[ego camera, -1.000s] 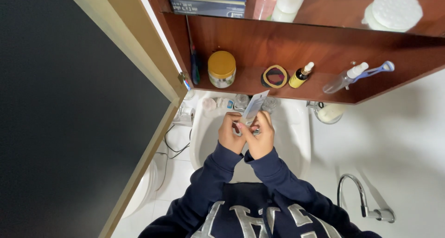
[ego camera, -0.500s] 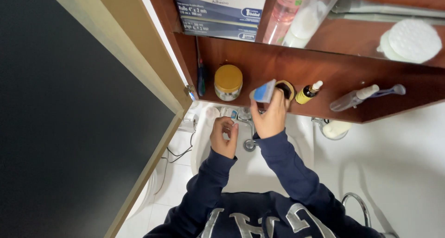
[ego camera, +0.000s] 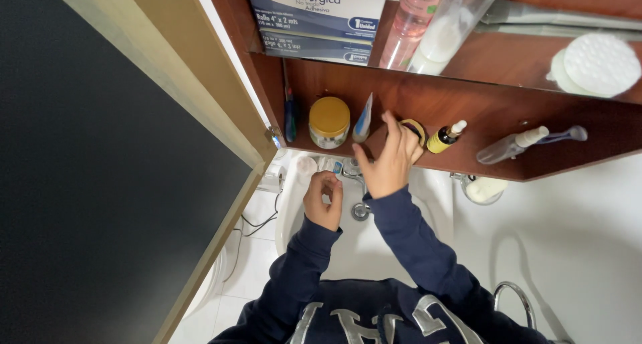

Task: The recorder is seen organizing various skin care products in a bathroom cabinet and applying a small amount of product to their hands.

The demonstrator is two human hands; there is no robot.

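Observation:
A white and blue tube (ego camera: 363, 118) stands upright on the lower wooden shelf (ego camera: 468, 103), beside a jar with a yellow lid (ego camera: 329, 122). My right hand (ego camera: 388, 160) is raised just to the right of the tube, fingers spread, holding nothing. My left hand (ego camera: 324, 199) stays low over the white sink (ego camera: 428, 203), fingers curled near the tap; whether it holds something small I cannot tell.
The shelf also carries a blue toothbrush (ego camera: 290, 116), a round tin (ego camera: 416, 128), a small yellow bottle (ego camera: 445, 137) and a clear spray bottle (ego camera: 511, 146). A blue and white box (ego camera: 317, 16) and pink bottle (ego camera: 411, 23) sit above. The open cabinet door (ego camera: 120, 150) fills the left.
My right hand lifted the tube from the sink to the shelf, set it upright next to the yellow-lidded jar and let go. My left hand stayed low by the tap.

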